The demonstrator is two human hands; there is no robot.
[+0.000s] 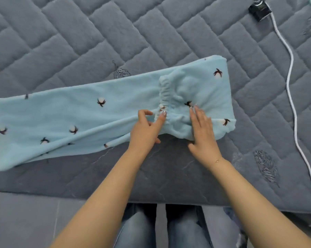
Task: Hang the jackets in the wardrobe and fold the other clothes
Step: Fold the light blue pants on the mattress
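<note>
Bedding first: a grey quilted mattress cover (79, 33) with a stitched brick pattern fills nearly the whole scene, its near edge running just above the person's knees. Across it, close to that near edge, lies a pair of pale blue fleece trousers (61, 119) dotted with small cotton-boll prints. The legs stretch off toward the left edge of the bed, while the waist end has been folded back on itself at the right, so the gathered elastic waistband (162, 93) sits on top of the cloth, roughly at the middle of the bed's near side.

The person stands at the bedside in faded jeans (138, 228), both bare forearms reaching over the edge. The left hand (147, 127) pinches the lower end of the waistband, thumb and forefinger curled about the gathered fabric. The right hand (202, 129) lies flat, fingers straight and together, pressing on the folded part just right of the waistband.

A white cable (291, 72) snakes down the right side of the bed from a small dark plug (259, 8) near the far right corner.
</note>
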